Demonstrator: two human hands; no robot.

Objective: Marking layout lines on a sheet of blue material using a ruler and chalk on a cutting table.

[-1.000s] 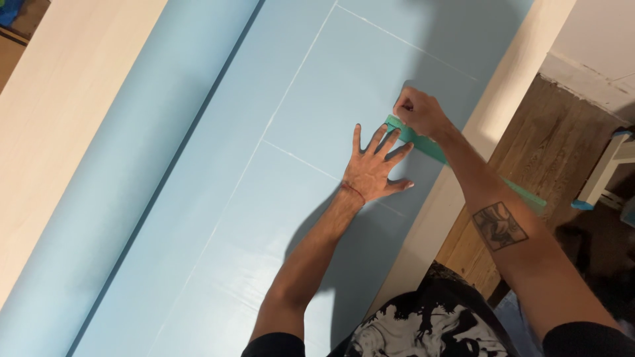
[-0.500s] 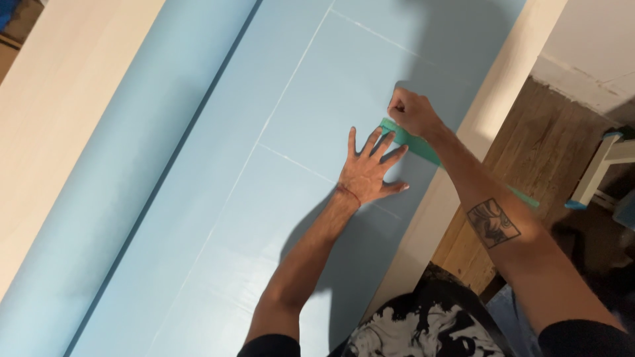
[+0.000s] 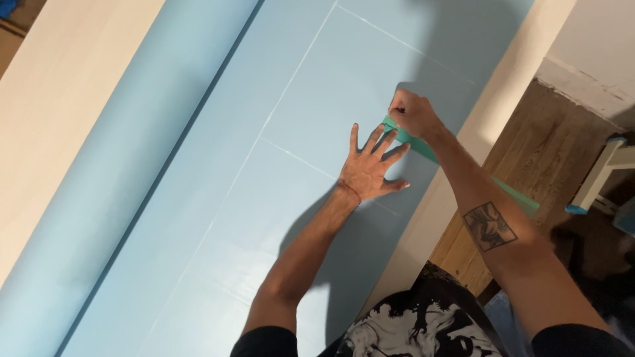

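One light blue sheet [image 3: 218,198] lies flat on the pale worktop [image 3: 59,132] and runs from the near left to the far right of the scene. Its surface is smooth and slightly glossy, and it is crossed by thin white lines: one long line along its length and at least two shorter lines across it. A darker fold or seam runs along the left part of the sheet, parallel to the long line. No package, label or sign shows on the sheet or on the worktop. One green straightedge [image 3: 413,139] lies across the right side of the sheet; it is a narrow flat strip, and it extends past the right edge of the worktop over the wooden floor [image 3: 549,158], where its near end shows again beyond the forearm. The left hand [image 3: 367,172] lies flat on the sheet, palm down, with all fingers spread, the fingertips at or just beside the straightedge. The right hand [image 3: 410,114] is closed in a pinch at the far end of the straightedge, fingertips pressed to the sheet; whether it holds a marking tool cannot be told. Two hands and two forearms are in view. At the right, a white bar with a blue end cap [image 3: 598,178] stands on the floor.
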